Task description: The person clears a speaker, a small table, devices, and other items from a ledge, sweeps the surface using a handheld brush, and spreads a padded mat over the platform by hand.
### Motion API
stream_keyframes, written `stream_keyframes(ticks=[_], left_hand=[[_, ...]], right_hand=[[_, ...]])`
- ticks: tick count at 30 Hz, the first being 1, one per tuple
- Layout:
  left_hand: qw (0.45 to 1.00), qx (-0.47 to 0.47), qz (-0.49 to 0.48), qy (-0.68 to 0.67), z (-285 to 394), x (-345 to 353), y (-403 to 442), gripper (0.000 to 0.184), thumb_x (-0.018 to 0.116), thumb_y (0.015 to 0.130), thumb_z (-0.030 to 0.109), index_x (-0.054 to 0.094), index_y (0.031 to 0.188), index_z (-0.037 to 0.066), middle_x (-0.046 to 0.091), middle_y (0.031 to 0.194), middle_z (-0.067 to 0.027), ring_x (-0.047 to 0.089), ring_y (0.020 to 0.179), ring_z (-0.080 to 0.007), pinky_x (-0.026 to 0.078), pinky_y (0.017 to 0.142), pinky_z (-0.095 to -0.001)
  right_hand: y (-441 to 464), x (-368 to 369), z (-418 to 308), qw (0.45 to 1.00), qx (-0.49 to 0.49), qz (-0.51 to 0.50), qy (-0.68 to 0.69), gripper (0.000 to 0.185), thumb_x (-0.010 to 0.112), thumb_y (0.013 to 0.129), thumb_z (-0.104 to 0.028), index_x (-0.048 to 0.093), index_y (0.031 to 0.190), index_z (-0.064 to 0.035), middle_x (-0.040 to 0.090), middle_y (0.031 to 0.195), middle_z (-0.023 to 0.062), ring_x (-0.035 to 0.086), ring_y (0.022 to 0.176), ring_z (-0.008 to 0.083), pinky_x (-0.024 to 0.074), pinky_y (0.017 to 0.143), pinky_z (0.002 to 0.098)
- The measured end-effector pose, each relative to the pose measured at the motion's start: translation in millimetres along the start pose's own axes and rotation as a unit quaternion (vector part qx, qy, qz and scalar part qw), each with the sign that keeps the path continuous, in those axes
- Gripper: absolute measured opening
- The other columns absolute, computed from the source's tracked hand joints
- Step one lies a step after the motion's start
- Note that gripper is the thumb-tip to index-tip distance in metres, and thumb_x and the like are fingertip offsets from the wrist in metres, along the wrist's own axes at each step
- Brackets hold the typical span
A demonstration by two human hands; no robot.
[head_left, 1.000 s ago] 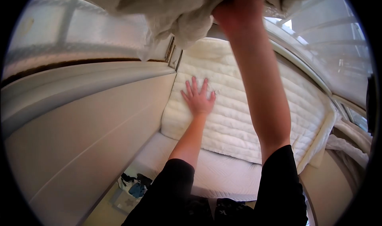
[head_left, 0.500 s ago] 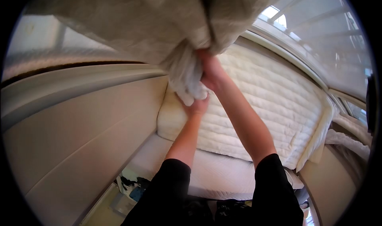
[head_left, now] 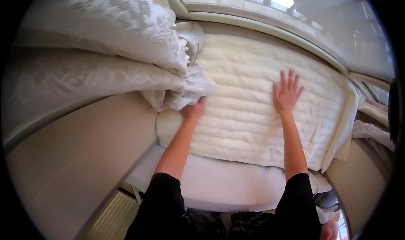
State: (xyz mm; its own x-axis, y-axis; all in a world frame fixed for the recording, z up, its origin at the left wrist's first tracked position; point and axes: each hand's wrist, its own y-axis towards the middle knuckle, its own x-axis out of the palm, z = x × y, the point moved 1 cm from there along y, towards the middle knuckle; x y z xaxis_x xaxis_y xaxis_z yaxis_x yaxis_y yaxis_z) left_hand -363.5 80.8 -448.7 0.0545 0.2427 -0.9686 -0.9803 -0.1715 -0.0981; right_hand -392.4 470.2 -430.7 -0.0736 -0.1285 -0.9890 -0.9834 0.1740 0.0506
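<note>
A white patterned curtain [head_left: 122, 33] with a beaded edge hangs across the upper left, its lower part bunched together. My left hand [head_left: 194, 110] is closed around that bunched lower end, some of its fingers hidden by the cloth. Under both hands lies a cream quilted pad [head_left: 240, 126] with stitched ridges. My right hand [head_left: 287, 97] is open, fingers spread and palm down over the pad's right half.
Behind the pad runs a window frame [head_left: 270, 27] with glass and bars beyond. A beige padded panel [head_left: 84, 151] rises on the left, another panel [head_left: 358, 172] on the right. In front is a white-covered mattress edge [head_left: 228, 183]. More white cloth [head_left: 371, 130] hangs at the right.
My right hand has let go of the curtain and moved right and down to the pad, fingers now spread. The curtain has swung left, showing more of the pad and window.
</note>
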Motion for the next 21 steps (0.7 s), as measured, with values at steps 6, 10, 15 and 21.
stream_keyframes(ticks=[6,10,15,21], left_hand=[[0.998,-0.034,-0.049,0.001,-14.2,5.6,18.4,0.075,0.055,0.094,0.065,0.049,0.152,0.016,0.049,0.156,-0.013,0.048,0.14,-0.0371,0.04,0.115,-0.0437],[0.991,-0.107,-0.034,-0.07,-28.6,6.7,39.3,0.083,0.059,0.091,0.065,0.047,0.152,0.01,0.047,0.157,-0.0143,0.044,0.143,-0.0355,0.036,0.118,-0.0423],[0.997,0.015,-0.001,-0.079,-69.1,-23.3,139.2,0.068,0.061,0.096,0.05,0.048,0.148,0.009,0.054,0.149,-0.0125,0.048,0.138,-0.034,0.036,0.118,-0.0443],[0.967,0.137,0.013,-0.215,-87.9,-5.5,262.0,0.057,0.059,0.097,0.044,0.053,0.141,0.008,0.057,0.139,-0.0122,0.052,0.13,-0.0313,0.04,0.111,-0.0418]], right_hand=[[16.4,3.0,-13.4,0.998,0.055,-0.011,-0.021,0.063,0.05,0.1,-0.052,0.034,0.159,-0.0394,0.021,0.171,-0.002,0.012,0.157,0.0404,0.0036,0.116,0.0766],[16.8,4.0,-17.1,0.997,0.067,-0.001,-0.024,0.064,0.052,0.098,-0.053,0.036,0.159,-0.0394,0.022,0.171,-0.0023,0.012,0.156,0.0421,0.0045,0.115,0.0784],[19.9,4.6,-14.9,0.997,0.071,0.009,-0.01,0.065,0.055,0.096,-0.052,0.037,0.158,-0.0403,0.023,0.17,-0.0033,0.013,0.156,0.0414,0.0056,0.115,0.0783],[21.2,5.8,-13.8,0.997,0.081,0.007,0.009,0.063,0.056,0.095,-0.051,0.04,0.156,-0.0413,0.025,0.169,-0.0043,0.014,0.157,0.0389,0.0049,0.118,0.0747]])
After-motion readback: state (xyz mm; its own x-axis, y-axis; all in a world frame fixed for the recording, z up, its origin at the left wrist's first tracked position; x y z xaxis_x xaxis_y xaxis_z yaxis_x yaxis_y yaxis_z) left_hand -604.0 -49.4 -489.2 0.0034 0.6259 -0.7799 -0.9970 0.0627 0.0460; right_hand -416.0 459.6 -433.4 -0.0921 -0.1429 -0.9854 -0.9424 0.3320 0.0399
